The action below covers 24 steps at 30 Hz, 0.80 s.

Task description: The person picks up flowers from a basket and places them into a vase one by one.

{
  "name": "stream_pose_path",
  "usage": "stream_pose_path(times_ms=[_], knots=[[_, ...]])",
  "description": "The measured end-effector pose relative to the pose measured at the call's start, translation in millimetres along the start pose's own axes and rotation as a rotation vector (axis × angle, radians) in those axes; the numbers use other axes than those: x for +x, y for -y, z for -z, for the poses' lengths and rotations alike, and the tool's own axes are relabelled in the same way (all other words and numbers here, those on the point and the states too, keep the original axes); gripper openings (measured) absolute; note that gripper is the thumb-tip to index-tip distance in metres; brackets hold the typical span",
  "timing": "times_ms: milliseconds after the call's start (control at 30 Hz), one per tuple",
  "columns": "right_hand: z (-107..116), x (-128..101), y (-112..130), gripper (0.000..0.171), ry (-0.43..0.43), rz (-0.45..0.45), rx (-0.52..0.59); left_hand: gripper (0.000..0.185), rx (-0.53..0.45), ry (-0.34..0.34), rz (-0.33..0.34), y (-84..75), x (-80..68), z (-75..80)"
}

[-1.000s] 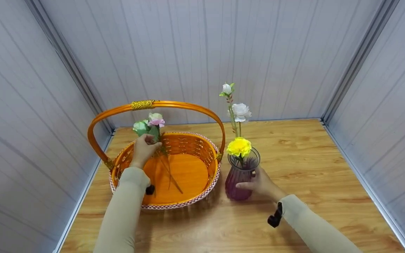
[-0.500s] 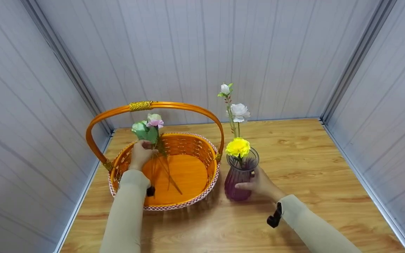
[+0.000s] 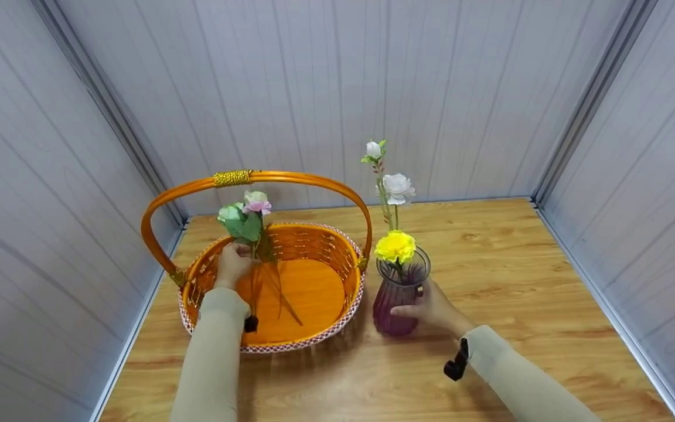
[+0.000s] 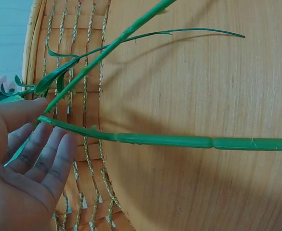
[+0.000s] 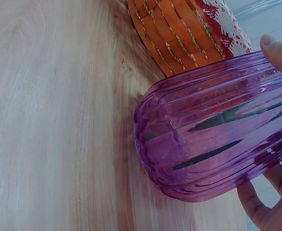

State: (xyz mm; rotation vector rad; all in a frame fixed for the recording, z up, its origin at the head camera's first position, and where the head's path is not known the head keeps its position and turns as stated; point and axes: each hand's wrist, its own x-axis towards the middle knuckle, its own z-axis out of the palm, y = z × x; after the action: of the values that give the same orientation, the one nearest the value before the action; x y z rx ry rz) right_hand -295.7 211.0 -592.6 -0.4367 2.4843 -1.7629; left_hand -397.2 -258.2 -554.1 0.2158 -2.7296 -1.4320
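My left hand (image 3: 235,265) reaches into the orange woven basket (image 3: 321,293) and pinches a green flower stem (image 4: 83,72) between thumb and fingers. A second, thick stem (image 4: 165,140) lies across the fingertips. A pale green rose (image 3: 230,212) and a pink-and-cream flower (image 3: 257,207) lean at the basket's back rim, above this hand. On the table to the right, my right hand (image 3: 434,309) grips a purple ribbed glass vase (image 3: 393,305), thumb on one side and fingers on the other. A yellow carnation (image 3: 395,247) and white flowers (image 3: 398,189) stand in the vase; their stem ends show through the glass.
The basket's tall arched handle (image 3: 308,177) rises over the left hand. Beneath everything is a wooden table (image 3: 490,264), bounded by a pale panel wall (image 3: 314,88) at the back and walls at both sides. Basket and vase stand close together.
My left hand has slid a little lower along the stems, towards me, while the flower heads stay nearly where they were. The right hand keeps its hold on the vase.
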Motion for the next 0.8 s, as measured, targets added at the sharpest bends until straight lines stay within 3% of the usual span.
stream_pose_path(times_ms=[433, 800], knots=[[-1.9, 0.3, -2.0, 0.101, -0.011, 0.043, -0.021, 0.043, -0.016, 0.057, 0.026, 5.7, -2.2, 0.5], [-0.6, 1.4, -2.1, 0.101, -0.016, 0.020, -0.028, 0.036, -0.248, 0.047, 0.086, -10.9, -1.6, 4.4]])
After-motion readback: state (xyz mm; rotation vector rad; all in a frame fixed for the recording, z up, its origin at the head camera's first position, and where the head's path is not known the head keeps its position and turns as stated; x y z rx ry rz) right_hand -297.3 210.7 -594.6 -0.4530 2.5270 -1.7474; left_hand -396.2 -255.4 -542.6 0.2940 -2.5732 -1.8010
